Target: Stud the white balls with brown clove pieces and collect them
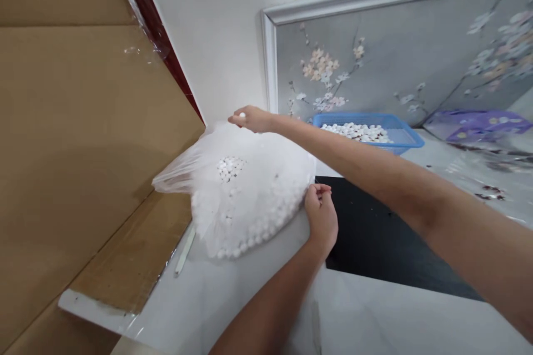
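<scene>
A clear plastic bag (pixel 254 183) full of small white balls lies on the white table, its mouth gathered loosely to the left. Above the bag's far edge is my right hand (pixel 255 120), with a small white ball (pixel 242 115) between its closed fingertips. My left hand (pixel 322 216) is by the bag's right edge, thumb and fingers pinched together. What it holds, if anything, is too small to make out. Just right of that hand lies a black mat (pixel 375 233).
A blue plastic basket (pixel 410 137) with many white pieces stands at the back. Behind it is a framed floral panel (pixel 375 66). A purple package (pixel 478 125) and clear plastic with dark red bits lie at right. Large cardboard (pixel 75 122) stands left; a pale strip (pixel 184 252) lies near the bag.
</scene>
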A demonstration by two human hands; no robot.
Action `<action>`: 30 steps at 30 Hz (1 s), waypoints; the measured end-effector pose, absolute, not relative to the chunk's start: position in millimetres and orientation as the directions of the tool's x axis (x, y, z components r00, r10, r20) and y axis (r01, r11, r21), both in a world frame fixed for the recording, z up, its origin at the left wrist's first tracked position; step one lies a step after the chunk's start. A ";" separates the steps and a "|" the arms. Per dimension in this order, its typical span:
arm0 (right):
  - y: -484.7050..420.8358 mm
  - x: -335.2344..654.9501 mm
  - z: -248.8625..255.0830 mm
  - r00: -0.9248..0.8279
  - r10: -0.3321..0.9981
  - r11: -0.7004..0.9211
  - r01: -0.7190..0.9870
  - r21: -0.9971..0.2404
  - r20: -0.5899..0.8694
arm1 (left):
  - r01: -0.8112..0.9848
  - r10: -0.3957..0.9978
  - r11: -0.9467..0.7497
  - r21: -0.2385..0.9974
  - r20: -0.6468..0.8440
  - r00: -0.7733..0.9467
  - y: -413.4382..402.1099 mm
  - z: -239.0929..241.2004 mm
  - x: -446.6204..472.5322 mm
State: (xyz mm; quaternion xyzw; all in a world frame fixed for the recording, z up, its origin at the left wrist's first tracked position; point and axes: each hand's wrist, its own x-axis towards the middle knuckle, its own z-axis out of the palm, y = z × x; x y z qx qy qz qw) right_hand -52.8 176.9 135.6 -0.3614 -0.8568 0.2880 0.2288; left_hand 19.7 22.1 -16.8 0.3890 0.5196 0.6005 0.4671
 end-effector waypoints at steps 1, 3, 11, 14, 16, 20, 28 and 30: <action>173.9 -42.3 144.6 -0.635 0.739 0.601 0.471 -0.645 0.225 | -0.153 0.965 -0.021 0.988 -0.020 -0.260 22.1 -16.4 19.7; 166.9 -15.7 157.8 -0.637 0.717 0.652 0.472 -0.593 0.282 | -0.148 0.966 -0.019 0.989 -0.021 -0.259 21.7 -15.7 19.4; 131.1 106.1 85.2 -0.553 0.807 0.558 0.829 0.038 0.207 | -0.113 0.964 -0.059 0.992 0.027 -0.264 22.5 -18.5 17.2; 126.1 131.4 42.2 -0.521 0.845 0.502 0.850 0.159 0.118 | -0.088 0.964 -0.059 0.994 0.034 -0.264 23.2 -18.9 16.7; 129.3 139.8 23.6 -0.495 0.862 0.477 0.866 0.151 0.110 | -0.066 0.964 -0.053 0.996 0.033 -0.264 23.4 -18.6 16.3; 141.6 143.3 5.9 -0.448 0.886 0.440 0.893 0.089 0.118 | -0.027 0.966 -0.043 0.999 0.035 -0.257 24.9 -19.0 14.7; 149.6 146.5 -3.9 -0.417 0.894 0.431 0.901 -0.054 0.166 | -0.005 0.969 -0.062 0.998 0.059 -0.238 29.6 -19.5 12.4; 151.3 150.8 -5.1 -0.405 0.901 0.423 0.900 -0.107 0.157 | -0.003 0.969 -0.065 0.998 0.062 -0.239 29.6 -19.6 12.4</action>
